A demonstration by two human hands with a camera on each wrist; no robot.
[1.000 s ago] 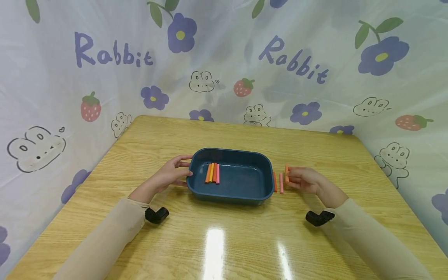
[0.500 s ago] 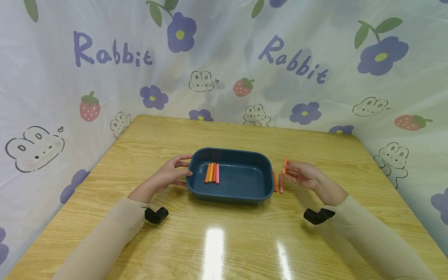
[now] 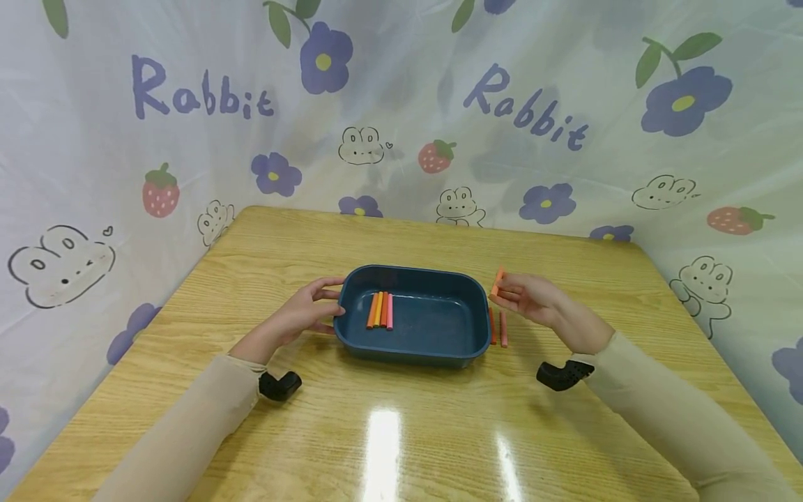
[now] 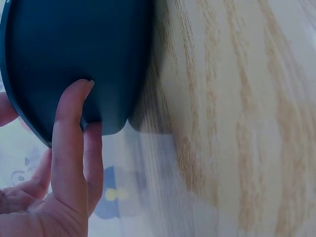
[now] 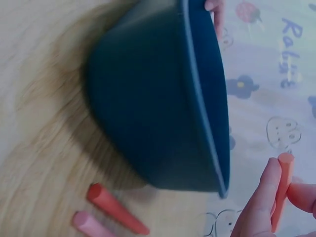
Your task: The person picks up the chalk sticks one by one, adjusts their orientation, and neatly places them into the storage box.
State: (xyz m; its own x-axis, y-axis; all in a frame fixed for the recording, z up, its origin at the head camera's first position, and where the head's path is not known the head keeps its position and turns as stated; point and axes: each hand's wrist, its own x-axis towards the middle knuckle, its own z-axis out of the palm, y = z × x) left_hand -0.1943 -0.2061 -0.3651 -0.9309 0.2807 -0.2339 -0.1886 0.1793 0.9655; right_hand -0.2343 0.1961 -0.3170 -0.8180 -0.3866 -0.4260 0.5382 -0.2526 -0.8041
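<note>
Left hand [image 3: 306, 309] grips blue bin [image 3: 433, 321], left end. Right hand [image 3: 533, 298] pinches orange stick [image 3: 495, 288] just right of bin; four sticks [image 3: 383, 311] inside.

A screened-off spot, whether in a home or a studio cannot be told: a pale sheet [image 3: 408, 77] printed with purple flowers [image 3: 339, 59], strawberries [image 3: 160, 199] and the word "Rabbit" [image 3: 150, 94] hangs behind the far edge and along both sides of a wood-grain tabletop [image 3: 458, 418].

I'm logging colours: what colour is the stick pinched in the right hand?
Light orange; the stick shows best in the right wrist view.
</note>
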